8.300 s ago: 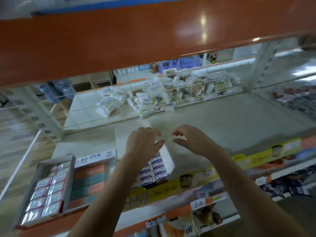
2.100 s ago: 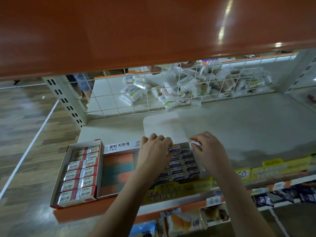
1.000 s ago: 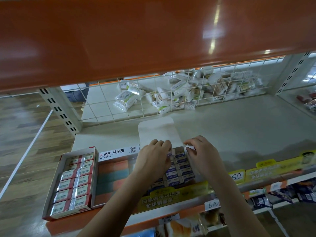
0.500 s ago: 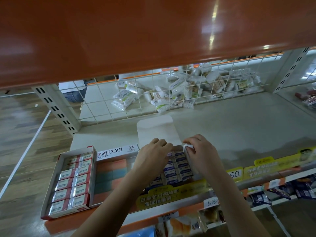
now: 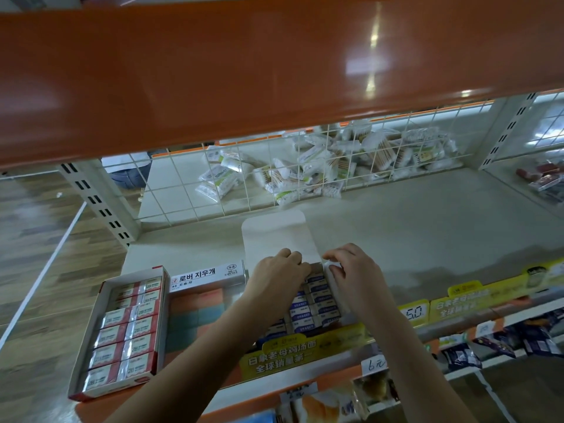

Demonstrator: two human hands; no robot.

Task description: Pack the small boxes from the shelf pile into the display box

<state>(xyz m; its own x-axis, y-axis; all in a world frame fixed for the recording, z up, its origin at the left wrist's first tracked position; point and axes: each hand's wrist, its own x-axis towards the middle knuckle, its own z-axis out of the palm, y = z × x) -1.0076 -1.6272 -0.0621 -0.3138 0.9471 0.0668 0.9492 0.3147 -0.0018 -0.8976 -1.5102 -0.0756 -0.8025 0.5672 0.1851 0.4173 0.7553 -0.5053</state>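
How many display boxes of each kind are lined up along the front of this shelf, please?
Red-trimmed box of 2B erasers: 1
White-labelled box of pastel blocks: 1
Open-flapped box of blue-and-white small boxes, under the left hand and right hand: 1
Total: 3

The orange upper shelf edge [image 5: 274, 71] is glossy, throwing back ceiling lights. The pale grey shelf board [image 5: 427, 227] below looks matt and smooth, likely painted metal. A white wire-grid back panel [image 5: 189, 184] is thin coated metal. The white open-flapped display box [image 5: 274, 236] is matt cardboard. The clear-wrapped cotton-swab packets [image 5: 320, 169] shine like thin plastic film. The brown plank floor [image 5: 36, 227] looks like wood, with a mild sheen.
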